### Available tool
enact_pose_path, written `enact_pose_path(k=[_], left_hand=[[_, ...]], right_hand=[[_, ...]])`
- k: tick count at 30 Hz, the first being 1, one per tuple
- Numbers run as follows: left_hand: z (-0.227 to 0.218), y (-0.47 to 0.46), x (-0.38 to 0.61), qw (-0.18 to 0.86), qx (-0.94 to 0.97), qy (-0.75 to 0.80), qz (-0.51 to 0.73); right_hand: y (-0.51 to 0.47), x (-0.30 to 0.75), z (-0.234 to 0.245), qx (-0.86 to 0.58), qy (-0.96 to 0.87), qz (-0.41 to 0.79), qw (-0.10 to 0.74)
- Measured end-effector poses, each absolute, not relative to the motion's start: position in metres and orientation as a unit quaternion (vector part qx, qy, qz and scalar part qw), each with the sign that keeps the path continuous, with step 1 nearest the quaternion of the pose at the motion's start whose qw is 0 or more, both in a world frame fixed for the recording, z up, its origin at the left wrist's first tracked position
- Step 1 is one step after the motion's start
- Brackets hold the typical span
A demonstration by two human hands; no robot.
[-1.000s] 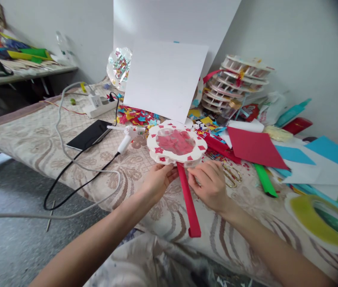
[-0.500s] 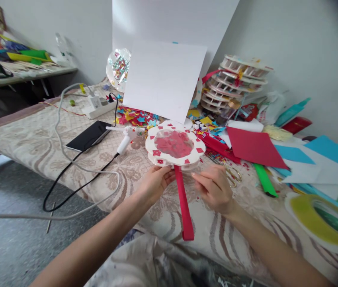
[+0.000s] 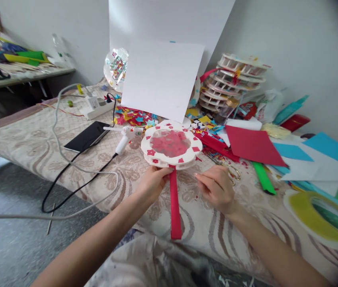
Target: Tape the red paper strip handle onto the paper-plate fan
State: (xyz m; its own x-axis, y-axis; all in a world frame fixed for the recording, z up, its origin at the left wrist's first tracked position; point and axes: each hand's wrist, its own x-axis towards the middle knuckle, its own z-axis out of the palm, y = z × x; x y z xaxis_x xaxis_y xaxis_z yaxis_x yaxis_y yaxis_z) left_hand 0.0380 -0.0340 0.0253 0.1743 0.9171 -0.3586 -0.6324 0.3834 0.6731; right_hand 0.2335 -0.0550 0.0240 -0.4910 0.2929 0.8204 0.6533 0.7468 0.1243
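1. Head view: I see the left hand with its fingers pinched on the near rim of a white scalloped paper fan with red cut-outs and a clear window of red confetti, held just above the table.
2. The right hand hovers just beside the fan's long red paper strip handle, fingers loosely curled and apart, holding nothing that I can make out.
3. I judge the fan light, thin and easily creased; the rim by the handle joint looks the safest grip, since the window may dent.
4. The handle looks floppy, hanging over the table's edge.
5. The table carries a patterned beige cloth, soft and uneven.
6. Near it lie a white glue gun, a red paper sheet and gold-handled scissors.
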Motion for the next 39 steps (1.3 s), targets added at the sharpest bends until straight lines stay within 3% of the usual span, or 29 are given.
enact_pose_path(k=[16, 22, 29, 35, 39], left_hand=[[0.021, -0.035, 0.037, 0.754, 0.230, 0.335, 0.517], [0.022, -0.037, 0.038, 0.749, 0.240, 0.323, 0.526], [0.016, -0.038, 0.036, 0.744, 0.239, 0.337, 0.526], [0.021, -0.049, 0.018, 0.751, 0.253, 0.348, 0.501], [0.033, -0.077, -0.004, 0.666, 0.300, 0.458, 0.507]], right_hand=[[-0.049, 0.216, 0.019, -0.228, -0.871, -0.206, 0.385], [-0.052, 0.203, 0.027, -0.283, -0.856, -0.221, 0.372], [-0.059, 0.211, 0.027, -0.331, -0.836, -0.175, 0.402], [-0.064, 0.231, 0.023, -0.276, -0.851, -0.197, 0.402], [-0.069, 0.236, 0.031, -0.250, -0.855, -0.191, 0.413]])
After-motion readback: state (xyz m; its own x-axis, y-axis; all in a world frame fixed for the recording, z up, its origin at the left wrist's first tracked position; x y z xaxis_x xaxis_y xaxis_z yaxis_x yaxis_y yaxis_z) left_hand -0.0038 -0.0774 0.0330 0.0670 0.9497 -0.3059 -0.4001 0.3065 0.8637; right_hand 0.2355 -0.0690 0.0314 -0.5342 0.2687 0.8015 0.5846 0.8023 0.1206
